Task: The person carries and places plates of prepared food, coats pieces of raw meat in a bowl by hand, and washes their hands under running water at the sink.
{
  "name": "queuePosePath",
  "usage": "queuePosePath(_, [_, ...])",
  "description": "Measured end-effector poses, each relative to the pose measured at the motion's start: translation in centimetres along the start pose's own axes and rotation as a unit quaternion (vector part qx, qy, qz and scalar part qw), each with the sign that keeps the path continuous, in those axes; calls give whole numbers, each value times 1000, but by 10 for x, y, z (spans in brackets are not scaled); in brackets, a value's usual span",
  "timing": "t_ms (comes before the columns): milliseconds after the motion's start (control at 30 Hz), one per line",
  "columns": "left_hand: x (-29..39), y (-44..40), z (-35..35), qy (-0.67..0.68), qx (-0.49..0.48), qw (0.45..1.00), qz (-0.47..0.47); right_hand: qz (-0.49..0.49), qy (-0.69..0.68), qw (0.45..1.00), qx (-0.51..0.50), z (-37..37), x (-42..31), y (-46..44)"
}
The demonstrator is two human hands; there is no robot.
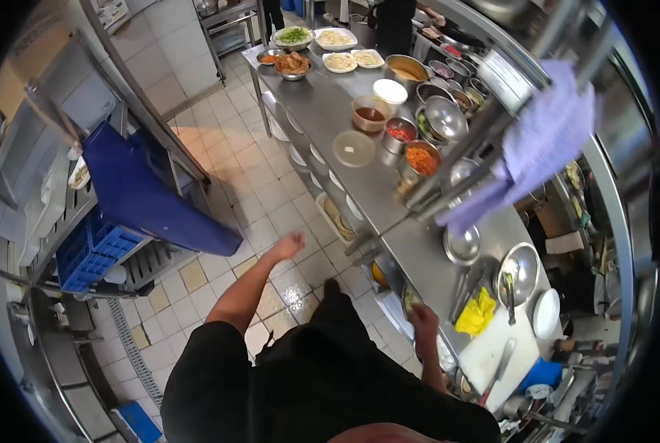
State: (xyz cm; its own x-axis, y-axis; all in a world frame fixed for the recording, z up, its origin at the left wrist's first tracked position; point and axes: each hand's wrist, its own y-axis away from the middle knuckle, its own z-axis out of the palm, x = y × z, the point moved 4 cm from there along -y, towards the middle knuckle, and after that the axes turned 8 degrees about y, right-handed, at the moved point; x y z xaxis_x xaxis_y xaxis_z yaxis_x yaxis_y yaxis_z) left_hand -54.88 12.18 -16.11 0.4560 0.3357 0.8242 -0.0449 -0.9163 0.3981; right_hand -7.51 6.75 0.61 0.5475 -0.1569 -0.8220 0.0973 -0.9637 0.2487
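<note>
My left hand (289,246) hangs over the tiled floor, its fingers loosely curled and nothing seen in them. A blue cloth-like sheet (142,196) is to its left. Close beside the front edge of the steel counter (426,251), my right hand (423,323) is curled in, with no object visible in it. Nearest to that hand on the counter are a yellow cloth (477,312) and a white cutting board (518,343). A knife (505,360) lies on the board. Metal tongs (471,288) rest behind the cloth.
Along the counter stand a bowl of shredded carrot (422,159), a container of brown sauce (369,115), a steel bowl (518,273) and several food trays. A purple cloth (547,136) hangs from the overhead shelf. Blue crates (101,247) sit on the left rack. Another person (395,26) stands at the far end.
</note>
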Motion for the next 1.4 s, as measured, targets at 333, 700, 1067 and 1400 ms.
queuePosePath(333, [137, -158, -248, 409, 126, 903, -41, -88, -310, 940, -109, 222, -313, -395])
queuePosePath(700, [187, -488, -331, 512, 97, 851, -66, 107, -422, 897, 83, 264, -362, -715])
queuePosePath(1067, [160, -676, -335, 591, 242, 758, -131, 201, -378, 902, 53, 286, -295, -940])
queuePosePath(1400, [197, -601, -375, 585, 86, 791, -156, 204, -207, 951, 102, 272, -266, -972])
